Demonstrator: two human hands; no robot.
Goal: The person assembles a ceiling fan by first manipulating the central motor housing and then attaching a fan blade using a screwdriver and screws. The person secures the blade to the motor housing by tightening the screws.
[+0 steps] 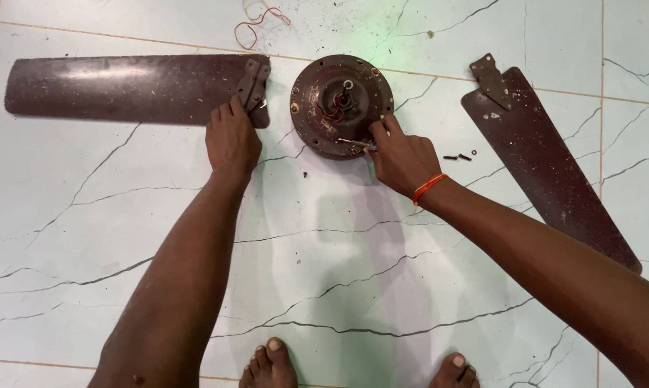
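A round dark brown ceiling fan motor (339, 86) lies on the pale tiled floor, with red wires at its centre. My right hand (400, 154) rests at its lower right edge, fingers closed on a small screwdriver (354, 143) whose tip lies on the motor. A long brown fan blade (123, 88) lies to the left. My left hand (231, 138) presses on its inner end beside the metal bracket (252, 85). An orange thread band circles my right wrist.
A second brown fan blade (547, 165) with its bracket lies detached at the right. A few small dark screws (457, 156) sit on the floor between it and the motor. A loose red wire (256, 25) lies at the top. My bare feet (270, 366) show at the bottom.
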